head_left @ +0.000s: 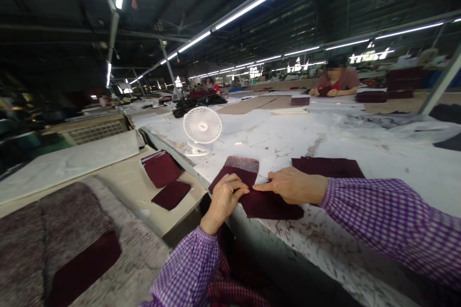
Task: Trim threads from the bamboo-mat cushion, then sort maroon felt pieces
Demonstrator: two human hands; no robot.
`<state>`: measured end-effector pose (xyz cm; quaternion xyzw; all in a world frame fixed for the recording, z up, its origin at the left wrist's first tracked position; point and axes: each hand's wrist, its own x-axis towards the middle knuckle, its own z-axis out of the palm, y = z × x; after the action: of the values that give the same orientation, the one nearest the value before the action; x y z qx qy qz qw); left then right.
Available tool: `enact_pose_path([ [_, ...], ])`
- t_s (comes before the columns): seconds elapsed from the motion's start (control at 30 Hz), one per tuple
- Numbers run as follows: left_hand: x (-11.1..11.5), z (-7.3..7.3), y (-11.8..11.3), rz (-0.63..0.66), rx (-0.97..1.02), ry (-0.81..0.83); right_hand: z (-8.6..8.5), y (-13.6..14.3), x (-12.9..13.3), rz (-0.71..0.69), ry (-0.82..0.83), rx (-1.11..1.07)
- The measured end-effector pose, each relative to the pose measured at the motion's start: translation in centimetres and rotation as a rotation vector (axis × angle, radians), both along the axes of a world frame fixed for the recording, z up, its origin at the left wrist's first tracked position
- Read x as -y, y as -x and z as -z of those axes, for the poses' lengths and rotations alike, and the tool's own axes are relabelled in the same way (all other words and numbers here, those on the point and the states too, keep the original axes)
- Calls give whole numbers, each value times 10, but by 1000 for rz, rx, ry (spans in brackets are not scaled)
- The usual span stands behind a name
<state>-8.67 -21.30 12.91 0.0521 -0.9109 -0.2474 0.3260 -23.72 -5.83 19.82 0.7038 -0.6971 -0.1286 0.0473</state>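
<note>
My left hand (pixel 225 197) is closed, its thumb and fingertips pinching the edge of a dark maroon fabric piece (pixel 273 206) at the near table edge. My right hand (pixel 293 185) stretches its index finger onto the same cloth, close to the left fingertips. Its other fingers are bent and partly hidden, resting over the cloth. Just beyond the left hand lies a stack of maroon pieces (pixel 247 164) with a greyish, speckled top band. Another maroon piece (pixel 329 167) lies flat behind my right wrist.
A white fan (pixel 202 127) stands on the white-covered table (pixel 259 129). To the left, maroon pieces (pixel 162 169) lie on a beige side table (pixel 126 177), near speckled grey fabric (pixel 133 254). A person (pixel 342 81) works across the table. A metal post (pixel 441 84) rises at right.
</note>
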Motion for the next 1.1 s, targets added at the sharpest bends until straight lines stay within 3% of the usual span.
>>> enact_pose_path([
  [0.07, -1, 0, 0, -5, 2, -7, -5, 0, 0, 50, -7, 22],
  [0.17, -2, 0, 1, -16, 7, -8, -3, -3, 2, 50, 155, 74],
  [0.23, -3, 1, 0, -17, 10, -1, 6, -7, 4, -24, 240, 166],
  [0.37, 1, 2, -1, -2, -12, -15, 31, -11, 6, -140, 250, 281],
  [0.47, 7, 2, -4, 62, -34, -187, 38, -11, 7, -150, 266, 263],
  [0.6, 11, -1, -9, 108, -57, -426, 35, -12, 6, -138, 246, 223],
  [0.8, 5, 0, -10, 50, -87, -314, 33, -14, 5, -133, 224, 245],
  [1.1, 9, 6, -12, 105, -110, -368, 27, -17, 10, -138, 176, 224],
])
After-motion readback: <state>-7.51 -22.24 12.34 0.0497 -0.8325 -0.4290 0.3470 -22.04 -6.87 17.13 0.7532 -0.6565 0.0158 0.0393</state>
